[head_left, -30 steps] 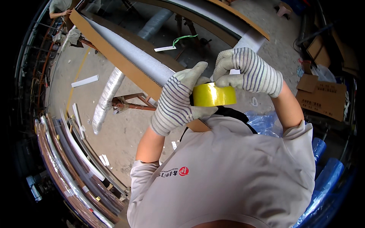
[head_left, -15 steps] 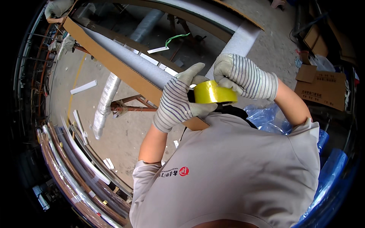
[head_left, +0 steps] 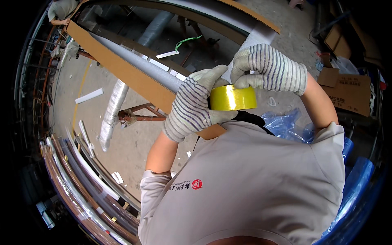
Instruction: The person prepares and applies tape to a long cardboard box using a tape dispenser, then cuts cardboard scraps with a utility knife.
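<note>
My left hand (head_left: 193,102), in a striped knit glove, grips a roll of yellow tape (head_left: 234,98) from its left side, thumb below and fingers above. Bent over the roll's upper edge, my right hand (head_left: 267,68), gloved alike, has its fingertips pressed against the tape; whether they pinch a loose end is too small to make out. Just beyond both hands lies a large frame edged with brown cardboard (head_left: 122,69) and lined with white foam (head_left: 258,37). The cardboard's near end reaches under my left forearm.
Another person (head_left: 61,12) stands at the frame's far left corner. Red metal supports (head_left: 141,116) hold the frame up. Long wrapped profiles (head_left: 90,196) lie at the lower left. A cardboard box (head_left: 347,92) and blue plastic film (head_left: 286,124) are on the right.
My right hand has lifted slightly and shifted right, its fingers now on the roll's top edge. The tape roll has turned so its outer face shows more squarely.
</note>
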`<state>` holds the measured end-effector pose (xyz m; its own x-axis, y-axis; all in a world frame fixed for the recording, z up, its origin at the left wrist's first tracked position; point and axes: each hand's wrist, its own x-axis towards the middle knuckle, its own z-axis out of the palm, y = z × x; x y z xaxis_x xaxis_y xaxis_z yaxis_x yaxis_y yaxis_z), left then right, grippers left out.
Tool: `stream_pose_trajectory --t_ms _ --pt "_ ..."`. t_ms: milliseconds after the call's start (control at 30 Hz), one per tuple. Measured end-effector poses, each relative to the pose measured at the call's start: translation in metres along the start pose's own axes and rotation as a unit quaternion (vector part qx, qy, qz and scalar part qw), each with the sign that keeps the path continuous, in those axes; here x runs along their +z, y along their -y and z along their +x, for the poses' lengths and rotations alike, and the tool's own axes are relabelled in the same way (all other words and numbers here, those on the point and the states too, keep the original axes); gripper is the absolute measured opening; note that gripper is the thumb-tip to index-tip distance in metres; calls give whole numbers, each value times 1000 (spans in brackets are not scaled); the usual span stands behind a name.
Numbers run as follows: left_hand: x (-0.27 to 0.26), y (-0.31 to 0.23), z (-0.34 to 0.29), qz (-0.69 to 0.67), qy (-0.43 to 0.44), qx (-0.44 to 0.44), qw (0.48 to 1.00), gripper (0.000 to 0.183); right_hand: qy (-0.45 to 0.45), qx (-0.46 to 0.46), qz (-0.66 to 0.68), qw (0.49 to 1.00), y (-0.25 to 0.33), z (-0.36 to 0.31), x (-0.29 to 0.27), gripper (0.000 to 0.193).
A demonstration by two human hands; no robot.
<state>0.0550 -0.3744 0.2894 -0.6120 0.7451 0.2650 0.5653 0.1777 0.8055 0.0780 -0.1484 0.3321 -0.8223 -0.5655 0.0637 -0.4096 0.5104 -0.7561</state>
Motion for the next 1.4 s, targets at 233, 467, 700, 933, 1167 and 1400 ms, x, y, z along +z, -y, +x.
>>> stream_pose_trajectory --t_ms 233,467,700,933,1167,1400 --pt "10 2 4 -12 -3 14 1000 85 -29 -69 -195 978 3 -9 3 13" --pt "9 0 7 -109 -2 -24 994 83 -37 -62 -183 980 8 -18 4 12" --pt "-2 3 8 -133 -3 -43 990 76 -161 -77 38 983 -4 -36 8 21" --pt "1 -1 4 -102 -73 -26 992 68 -209 -41 20 977 3 -40 -3 24" --pt "-3 -19 6 143 -144 119 972 63 -292 51 -80 952 37 -31 14 31" --pt "-8 -39 1 217 -187 163 944 57 -299 2 -138 944 36 -18 26 15"
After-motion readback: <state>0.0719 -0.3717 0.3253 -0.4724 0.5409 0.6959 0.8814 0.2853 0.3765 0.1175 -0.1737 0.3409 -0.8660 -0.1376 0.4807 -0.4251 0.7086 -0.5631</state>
